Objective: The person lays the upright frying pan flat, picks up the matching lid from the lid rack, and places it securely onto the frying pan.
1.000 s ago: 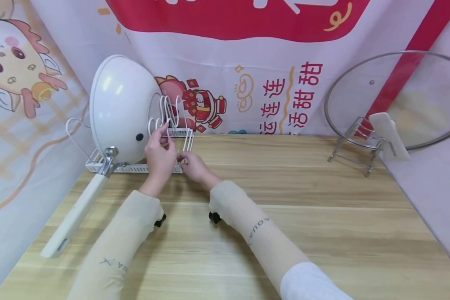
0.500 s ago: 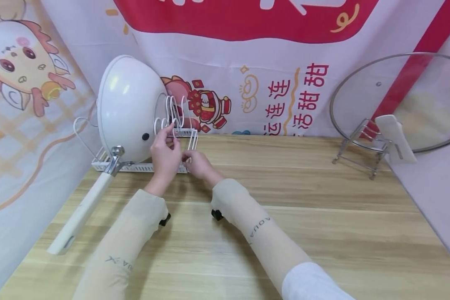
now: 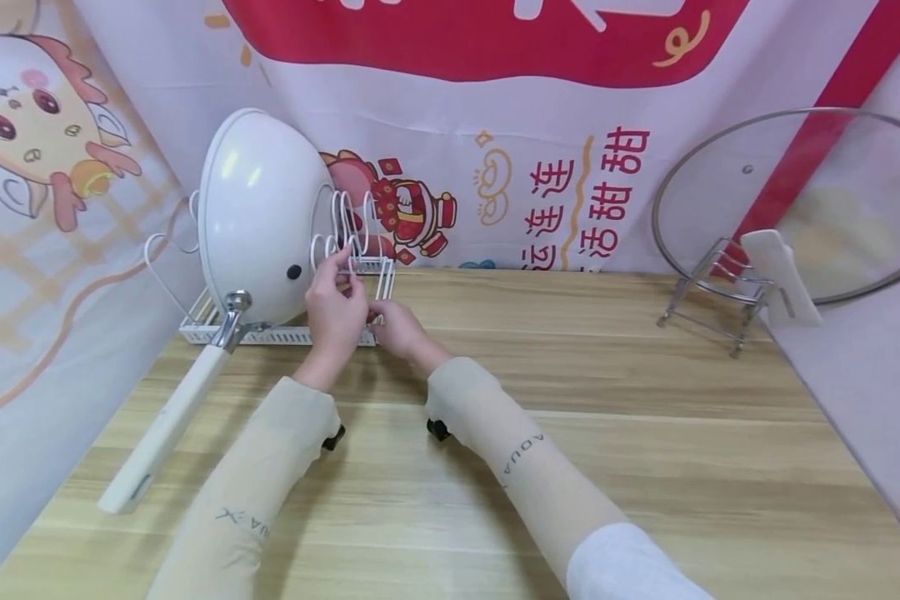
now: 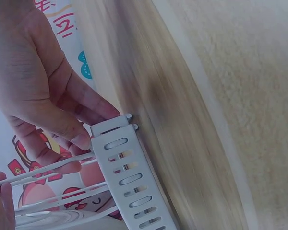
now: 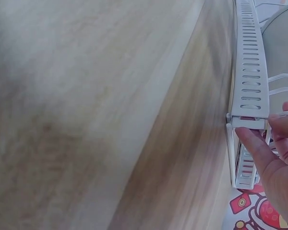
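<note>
White rack [image 3: 281, 336] under the wok [image 3: 258, 217]; right of wok, left grip [image 3: 335, 304] pinches a wire divider [image 4: 43, 169], right grip [image 3: 399, 327] pinches the rack's end piece [image 4: 110, 125]. Step looks like adjusting that end; next move calls for divider steady, small nudge from the right.

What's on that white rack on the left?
A white pan stands on its side in the white rack. Its opening faces away, so its inside can't be seen, and its body hides part of the rack beneath.
</note>
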Available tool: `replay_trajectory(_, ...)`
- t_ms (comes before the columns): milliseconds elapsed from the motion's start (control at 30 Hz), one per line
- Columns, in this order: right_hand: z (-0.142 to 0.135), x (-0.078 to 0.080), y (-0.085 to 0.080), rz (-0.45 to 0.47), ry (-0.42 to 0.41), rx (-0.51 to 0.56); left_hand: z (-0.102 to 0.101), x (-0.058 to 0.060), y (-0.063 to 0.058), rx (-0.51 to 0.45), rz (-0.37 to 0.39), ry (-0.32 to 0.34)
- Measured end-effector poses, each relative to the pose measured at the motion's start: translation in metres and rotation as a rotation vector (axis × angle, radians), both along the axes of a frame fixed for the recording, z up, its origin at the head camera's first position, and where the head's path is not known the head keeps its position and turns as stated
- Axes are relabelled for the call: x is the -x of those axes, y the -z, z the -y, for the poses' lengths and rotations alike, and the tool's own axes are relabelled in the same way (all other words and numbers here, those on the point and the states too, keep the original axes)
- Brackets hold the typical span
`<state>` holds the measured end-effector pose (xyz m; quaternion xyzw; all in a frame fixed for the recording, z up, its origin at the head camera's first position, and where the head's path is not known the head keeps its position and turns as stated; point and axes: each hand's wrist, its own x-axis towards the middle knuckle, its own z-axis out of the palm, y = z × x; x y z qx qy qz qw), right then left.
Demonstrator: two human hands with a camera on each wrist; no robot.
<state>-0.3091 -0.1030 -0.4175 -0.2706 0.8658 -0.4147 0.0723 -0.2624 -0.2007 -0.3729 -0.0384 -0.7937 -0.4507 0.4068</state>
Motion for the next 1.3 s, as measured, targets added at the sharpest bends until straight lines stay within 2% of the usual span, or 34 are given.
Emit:
replay_trajectory(667,-0.010,-0.001,0.002,-0.008,0.000,0.010,-0.008,-0.003,0.001,-0.005,-0.003,0.021)
replay_trajectory(1300,-0.019,-0.009,0.003,0.010,0.018,0.022,-0.014,-0.007,0.003,0.000,-0.014,0.018)
